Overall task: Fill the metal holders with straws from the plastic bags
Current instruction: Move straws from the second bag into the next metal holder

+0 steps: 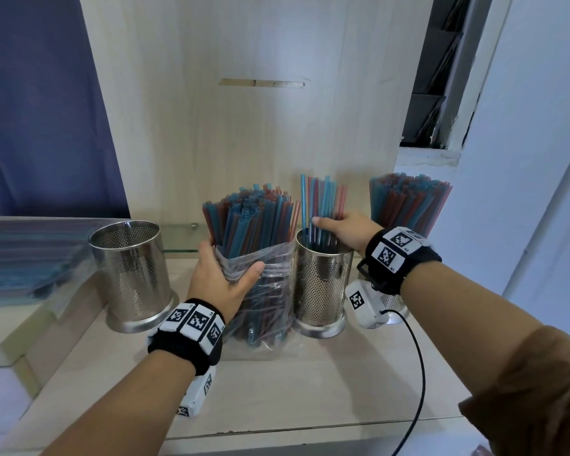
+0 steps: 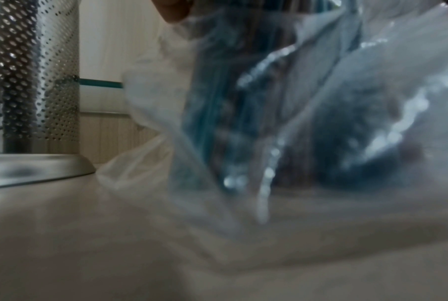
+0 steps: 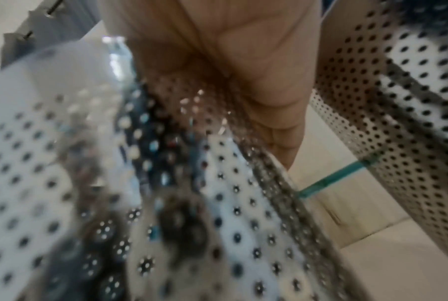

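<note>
Steel, perforated and shiny, makes up the three holders on the pale worktop (image 1: 310,390) in the head view: the left holder (image 1: 132,274) at nine o'clock looks empty, the middle holder (image 1: 321,284) at centre has only a thin bunch of straws (image 1: 321,205), and the far holder (image 1: 392,301) at three o'clock, half hidden by the wrist, stands packed. Between left and middle holders the plastic bag (image 1: 264,291) stands upright, full of blue and red straws; the left hand (image 1: 221,278) has its grip clamped round the bag's neck, while the right hand (image 1: 346,230) curls its fingers about the bunch in the middle holder. From the left wrist, blurred bag film (image 2: 320,122) fills the frame, holder wall (image 2: 37,81) at nine o'clock. From the right wrist, palm (image 3: 243,61) at twelve o'clock presses over pierced metal (image 3: 217,203). Roughly a third seems done; two holders remain.
</note>
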